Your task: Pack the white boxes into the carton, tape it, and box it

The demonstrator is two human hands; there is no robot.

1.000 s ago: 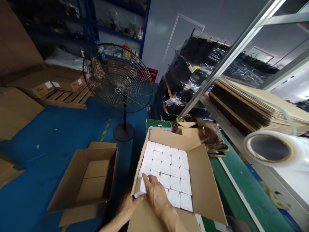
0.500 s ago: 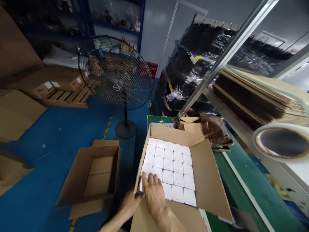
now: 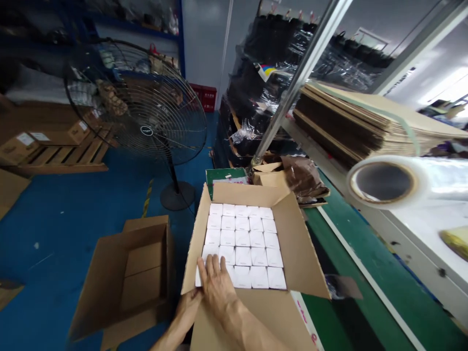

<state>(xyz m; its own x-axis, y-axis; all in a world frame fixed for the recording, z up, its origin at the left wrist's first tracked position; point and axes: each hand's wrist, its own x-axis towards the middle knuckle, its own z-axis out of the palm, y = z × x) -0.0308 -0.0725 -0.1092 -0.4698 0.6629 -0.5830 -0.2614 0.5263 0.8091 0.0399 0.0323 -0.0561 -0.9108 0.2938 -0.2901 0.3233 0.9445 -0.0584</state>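
An open cardboard carton (image 3: 303, 258) stands in front of me, filled with several rows of small white boxes (image 3: 243, 239). My right hand (image 3: 216, 285) lies flat on the white boxes at the carton's near left corner, fingers together and stretched forward. My left hand (image 3: 187, 309) presses against the outside of the carton's near left edge, beside the left flap. Whether either hand grips a single white box is not visible.
An empty open carton (image 3: 127, 273) sits on the blue floor to the left. A standing fan (image 3: 142, 105) is behind it. A roll of clear film (image 3: 398, 180) and stacked flat cardboard (image 3: 358, 126) lie on the right shelf. Brown bags (image 3: 300, 178) sit beyond the carton.
The view has swung to the right and a little closer. My right hand has slid down onto the corner boxes, and the white box that stuck out at the corner now sits lower.
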